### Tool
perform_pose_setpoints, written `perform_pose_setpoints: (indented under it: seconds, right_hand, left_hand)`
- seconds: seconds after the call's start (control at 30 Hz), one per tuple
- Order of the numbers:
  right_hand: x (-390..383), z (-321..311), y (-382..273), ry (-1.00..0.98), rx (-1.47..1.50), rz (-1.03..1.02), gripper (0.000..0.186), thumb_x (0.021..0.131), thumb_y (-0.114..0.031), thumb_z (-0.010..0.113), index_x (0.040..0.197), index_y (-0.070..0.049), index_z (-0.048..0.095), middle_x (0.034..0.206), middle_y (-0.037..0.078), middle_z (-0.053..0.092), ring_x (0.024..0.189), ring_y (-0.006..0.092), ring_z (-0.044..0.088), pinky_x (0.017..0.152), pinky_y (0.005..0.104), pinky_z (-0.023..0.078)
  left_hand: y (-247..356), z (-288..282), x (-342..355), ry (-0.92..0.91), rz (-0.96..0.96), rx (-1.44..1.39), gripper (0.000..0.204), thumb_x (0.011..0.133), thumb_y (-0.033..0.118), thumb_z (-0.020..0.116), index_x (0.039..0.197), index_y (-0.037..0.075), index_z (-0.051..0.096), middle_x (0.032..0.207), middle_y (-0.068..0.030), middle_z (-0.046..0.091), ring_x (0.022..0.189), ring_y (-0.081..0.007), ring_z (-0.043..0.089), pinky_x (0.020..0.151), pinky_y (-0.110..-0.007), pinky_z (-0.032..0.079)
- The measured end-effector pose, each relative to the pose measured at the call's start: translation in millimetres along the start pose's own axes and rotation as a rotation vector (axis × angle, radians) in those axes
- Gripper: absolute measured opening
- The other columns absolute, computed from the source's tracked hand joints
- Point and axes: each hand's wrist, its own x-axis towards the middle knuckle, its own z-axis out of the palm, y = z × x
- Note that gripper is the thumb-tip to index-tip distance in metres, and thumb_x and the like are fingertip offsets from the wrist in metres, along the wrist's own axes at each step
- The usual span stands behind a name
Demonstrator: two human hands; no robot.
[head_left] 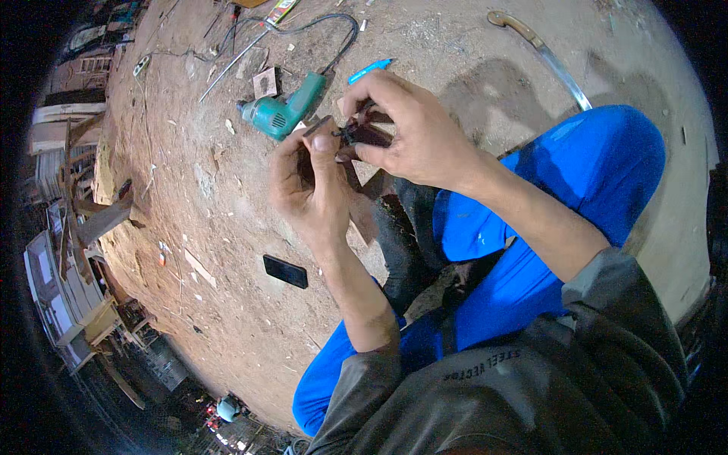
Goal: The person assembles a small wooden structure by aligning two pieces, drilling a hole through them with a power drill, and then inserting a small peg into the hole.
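My left hand [315, 186] pinches a small flat brown piece of wood [319, 129] between thumb and fingers, holding it up in front of me. Close beside it, my right hand [425, 133] is closed with curled fingertips around a small dark object [370, 134]. Its kind cannot be made out; its near end meets or almost meets the edge of the wood. Just beyond my left hand, a green power drill [282, 112] lies on its side on the ground. A blue marker-like tool [370, 70] rests past my right hand.
A black phone [285, 271] lies on the dirt floor left of my legs. A curved blade with a wooden handle [523, 32] lies at the far right. The drill's black cord [350, 38] loops away at the top. Wooden furniture parts [64, 280] stand along the left.
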Motion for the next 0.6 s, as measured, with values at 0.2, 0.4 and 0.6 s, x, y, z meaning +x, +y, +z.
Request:
perform_pose_setpoints:
  seconds: [0.2, 0.4, 0.6]
  right_hand:
    - [-1, 0, 8, -0.025, -0.054, -0.116, 0.014, 0.08, -0.004, 0.075, 0.09, -0.001, 0.066, 0.08, 0.009, 0.067, 0.078, 0.0175, 0.067, 0.07, 0.0312, 0.053]
    - [-1, -1, 11, -0.144, 0.329, 0.423, 0.011, 0.089, -0.008, 0.072, 0.093, 0.0, 0.066, 0.081, 0.004, 0.067, 0.075, 0.0104, 0.063, 0.067, 0.0297, 0.053]
    - [-4, 6, 24, -0.137, 0.157, 0.379, 0.012, 0.091, -0.012, 0.07, 0.094, 0.0, 0.066, 0.082, 0.004, 0.068, 0.074, 0.0091, 0.063, 0.067, 0.0267, 0.051]
  left_hand:
    - [-20, -15, -9, -0.025, -0.069, -0.112, 0.022, 0.095, 0.013, 0.068, 0.111, -0.001, 0.063, 0.101, -0.0057, 0.066, 0.089, -0.0088, 0.06, 0.079, -0.023, 0.048]
    - [-26, -17, -11, -0.165, -0.148, -0.066, 0.028, 0.093, 0.015, 0.069, 0.117, 0.002, 0.065, 0.108, -0.0058, 0.067, 0.095, -0.0112, 0.061, 0.083, -0.026, 0.05]
    - [-32, -21, -11, -0.202, -0.257, -0.093, 0.027, 0.091, 0.009, 0.065, 0.117, 0.002, 0.067, 0.106, -0.0057, 0.068, 0.095, -0.0119, 0.061, 0.084, -0.026, 0.049]
